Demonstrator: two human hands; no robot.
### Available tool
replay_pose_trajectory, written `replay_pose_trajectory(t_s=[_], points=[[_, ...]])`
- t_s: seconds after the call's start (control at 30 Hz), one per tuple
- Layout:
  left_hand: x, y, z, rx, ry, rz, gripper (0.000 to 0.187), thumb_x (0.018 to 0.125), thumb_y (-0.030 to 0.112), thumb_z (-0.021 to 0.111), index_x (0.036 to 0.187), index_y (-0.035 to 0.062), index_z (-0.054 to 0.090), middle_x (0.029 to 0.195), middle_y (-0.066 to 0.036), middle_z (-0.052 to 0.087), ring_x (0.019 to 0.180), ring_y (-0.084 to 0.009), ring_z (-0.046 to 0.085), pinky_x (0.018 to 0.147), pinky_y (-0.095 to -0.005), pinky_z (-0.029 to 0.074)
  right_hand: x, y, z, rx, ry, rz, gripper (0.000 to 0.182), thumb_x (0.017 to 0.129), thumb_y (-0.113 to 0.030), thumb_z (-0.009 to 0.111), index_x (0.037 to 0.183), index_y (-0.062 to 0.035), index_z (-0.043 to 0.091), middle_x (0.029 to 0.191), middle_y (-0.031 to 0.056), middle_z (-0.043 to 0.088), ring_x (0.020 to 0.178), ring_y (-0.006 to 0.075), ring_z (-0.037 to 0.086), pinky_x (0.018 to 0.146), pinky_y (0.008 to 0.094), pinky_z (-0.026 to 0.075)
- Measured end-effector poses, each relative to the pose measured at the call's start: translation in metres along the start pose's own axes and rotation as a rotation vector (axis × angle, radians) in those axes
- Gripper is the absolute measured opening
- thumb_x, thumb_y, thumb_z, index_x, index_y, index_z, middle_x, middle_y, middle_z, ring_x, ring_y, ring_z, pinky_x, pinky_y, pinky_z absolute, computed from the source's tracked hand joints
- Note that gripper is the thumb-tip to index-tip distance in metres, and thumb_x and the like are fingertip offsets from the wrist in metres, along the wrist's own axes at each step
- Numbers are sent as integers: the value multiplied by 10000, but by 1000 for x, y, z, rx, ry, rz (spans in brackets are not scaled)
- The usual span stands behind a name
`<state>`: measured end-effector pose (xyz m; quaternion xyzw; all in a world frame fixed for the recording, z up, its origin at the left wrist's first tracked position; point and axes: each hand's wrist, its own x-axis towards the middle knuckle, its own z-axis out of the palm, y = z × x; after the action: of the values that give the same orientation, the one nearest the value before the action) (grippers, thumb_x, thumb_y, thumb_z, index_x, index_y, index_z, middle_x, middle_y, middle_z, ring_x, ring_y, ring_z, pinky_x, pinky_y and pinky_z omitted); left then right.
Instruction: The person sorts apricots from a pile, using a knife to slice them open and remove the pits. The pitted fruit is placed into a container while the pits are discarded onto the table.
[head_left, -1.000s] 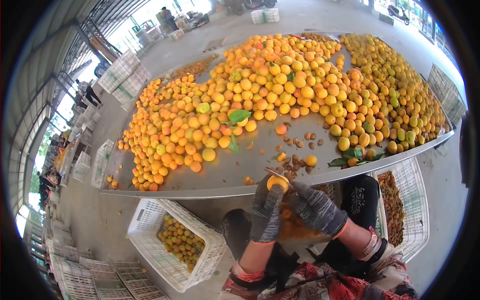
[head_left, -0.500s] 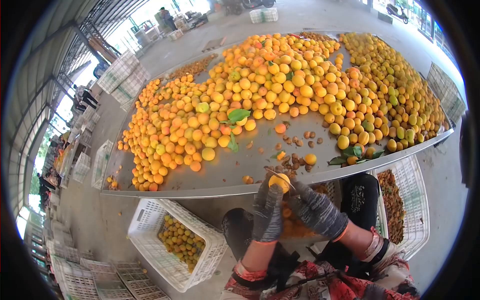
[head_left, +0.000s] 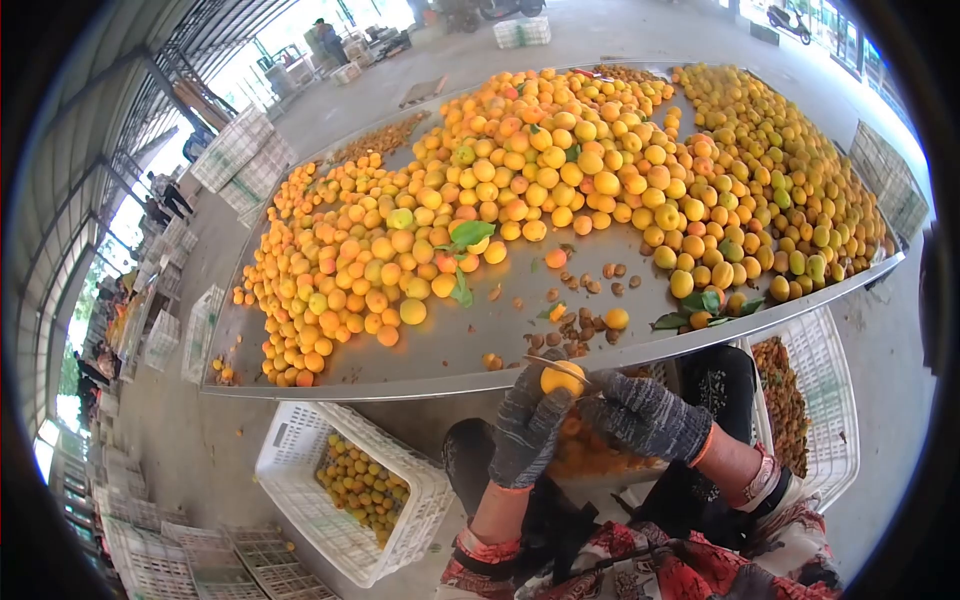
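In my gloved left hand (head_left: 525,430) I grip an apricot (head_left: 563,379), its orange side facing up above the table's front edge. My right hand (head_left: 650,412), also in a grey knit glove, is closed round a thin, narrow blade-like tool (head_left: 541,359) that lies across the fruit. Its handle is hidden in the glove. Just beyond my hands, brown apricot pits (head_left: 582,326) are scattered on the metal table (head_left: 440,345), with a loose apricot (head_left: 617,318) beside them.
A big heap of apricots (head_left: 400,250) covers the table's middle and left; greener apricots (head_left: 800,190) lie at right. A white crate (head_left: 420,500) with fruit stands at lower left. Another crate (head_left: 830,400) with brown pits is at right. Between my knees sits orange fruit (head_left: 590,450).
The apricot and both hands have moved slightly down. The thin tool has turned from a steep slant to lying more level across the fruit.
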<state>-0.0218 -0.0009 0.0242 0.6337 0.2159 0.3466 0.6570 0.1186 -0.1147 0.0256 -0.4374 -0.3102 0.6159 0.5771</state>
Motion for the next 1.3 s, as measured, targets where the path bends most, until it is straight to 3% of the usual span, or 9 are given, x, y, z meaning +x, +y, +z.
replay_pose_trajectory(t_s=[0.07,0.17,0.2,0.27,0.3,0.37,0.47,0.67,1.3], points=[[-2,1,13,-54,57,-11,318,864,191,539,1127,14,508,940,-52,587,837,-119,542,756,-273,448,1,6,4,-1147,21,-598,317,804,-40,549,1117,3,525,1122,104,538,1059,262,516,923,347,427],[-3,-2,28,-186,246,-115,318,873,215,531,1121,16,511,942,-44,579,823,-109,535,739,-258,448,6,14,12,-1958,264,-994,336,781,-56,558,1110,10,524,1112,120,540,1052,277,520,907,348,437],[-3,-4,29,-222,250,-98,318,876,231,527,1112,19,515,946,-37,574,814,-105,530,729,-247,446,6,14,14,-1959,263,-994,336,781,-56,558,1110,10,524,1112,120,540,1052,277,520,907,348,437],[-4,-7,25,-254,255,-86,319,879,247,524,1104,22,518,950,-30,569,804,-101,525,719,-236,444,5,15,18,-517,153,-238,353,767,-64,563,1101,41,522,1115,154,535,1054,297,518,902,354,436],[-3,-5,18,-143,199,-92,306,872,232,539,1093,21,520,957,-30,566,804,-99,522,715,-231,442,5,11,15,-514,152,-236,353,767,-64,563,1101,41,522,1115,154,535,1054,297,518,902,354,436],[-1,-2,16,-30,149,-93,295,864,217,553,1083,21,521,965,-29,562,804,-96,518,711,-225,439,7,-4,4,-1952,-1,-923,410,716,-64,590,1098,68,520,1124,174,531,1054,322,517,889,360,444],[0,-1,19,-20,158,-35,260,844,164,582,1045,8,534,926,-41,572,792,-95,524,696,-233,443,2,-19,25,-1360,2,-641,462,648,-72,599,1078,81,529,1133,173,531,1052,358,512,887,370,445],[0,-7,14,146,116,-76,231,816,118,610,998,-13,555,841,-61,586,742,-96,539,663,-234,451,7,-4,0,-1520,-159,-960,409,674,-72,648,1064,13,559,1120,168,538,1055,342,514,888,387,441],[-4,-28,9,-281,44,-165,281,835,126,584,1077,4,508,963,-56,566,830,-114,552,717,-223,466,1,18,-7,-1149,-99,-800,476,673,-60,673,1121,-22,518,1124,140,532,1030,349,527,884,393,436]])
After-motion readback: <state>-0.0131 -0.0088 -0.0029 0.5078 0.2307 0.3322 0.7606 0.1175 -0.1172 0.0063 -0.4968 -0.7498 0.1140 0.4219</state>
